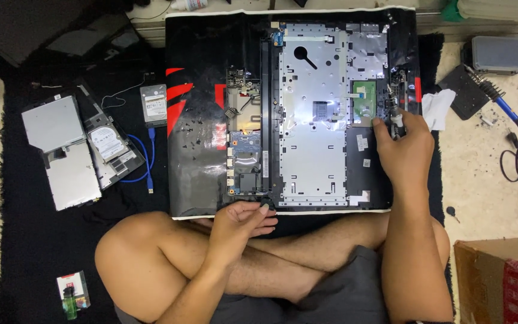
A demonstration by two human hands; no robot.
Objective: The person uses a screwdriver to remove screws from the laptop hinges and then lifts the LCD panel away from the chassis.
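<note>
Floor: a black mat [43, 240] covers the ground where the person sits cross-legged; bare pale floor shows to the right.
Work mat: a black-and-red sheet [196, 150] lies on it, under the laptop.
Laptop: the opened chassis [313, 120] lies face-down, its silver keyboard plate bare, and small boards remain along its left side.
Progress: judging by the parts set aside, stripping looks well along; drives [70, 150] lie well apart to the left and loose screws [202, 129] dot the sheet. The small boards, the green touchpad board [364, 103] and the hinge area look still in place.
Right hand [404, 147]: rests on the chassis's right edge, fingers closed round a screwdriver [395, 111] whose tip stands at the hinge bracket, just beside the touchpad board.
Left hand [241, 221]: at the chassis's near edge, fingertips pinched together on a small dark part [266, 206]; what it is I cannot tell.
Right side: a soldering iron [499, 99] lies on the bare floor.
Lower left: a green lighter [69, 301].
</note>
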